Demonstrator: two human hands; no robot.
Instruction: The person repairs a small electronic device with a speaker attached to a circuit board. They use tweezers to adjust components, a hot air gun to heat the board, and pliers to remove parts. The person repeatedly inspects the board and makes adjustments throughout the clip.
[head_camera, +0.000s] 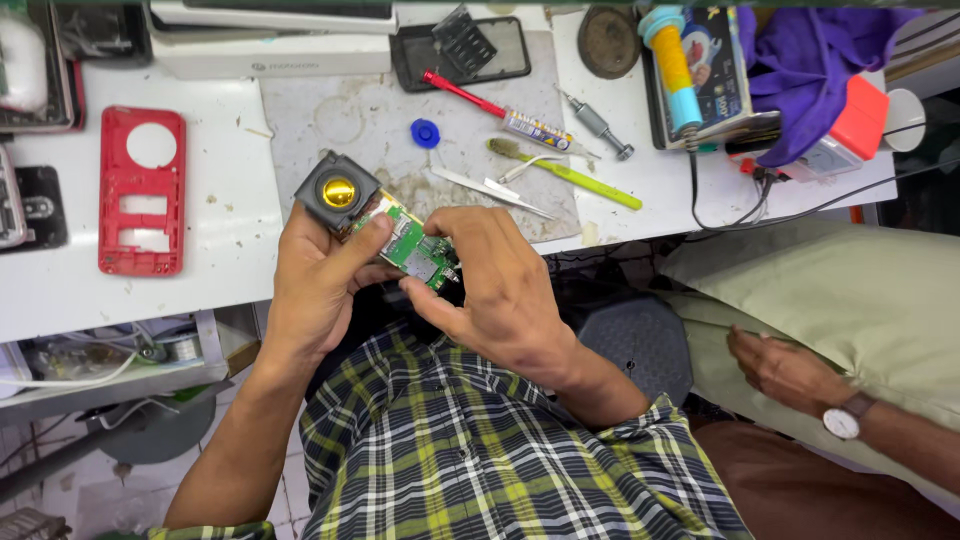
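Holding a small green circuit board (412, 243) between them, the 2 hands meet just in front of the white workbench (230, 200) edge, above the person's plaid shirt (480, 460). The left hand (318, 280) wraps the board's left end from below, its thumb pressed flat across the top face, and the same hand carries a dark square block with a round yellow lens (337, 191) that sticks up beyond the fingertips, touching the board's upper left corner. The right hand (500, 290) curls over the board's right end, fingers bent and closed on its edge, so the board lies bridged between the 2 grips with only its middle showing. Behind the hands on the stained grey mat (380, 130) lie metal tweezers (490, 190), a green-handled brush (570, 172), a red-capped glue tube (500, 112) and a blue cap (425, 133). A red phone frame (141, 190) lies well to the left. Another person's hand with a wristwatch (790, 375) rests on a lap at the right, well apart.
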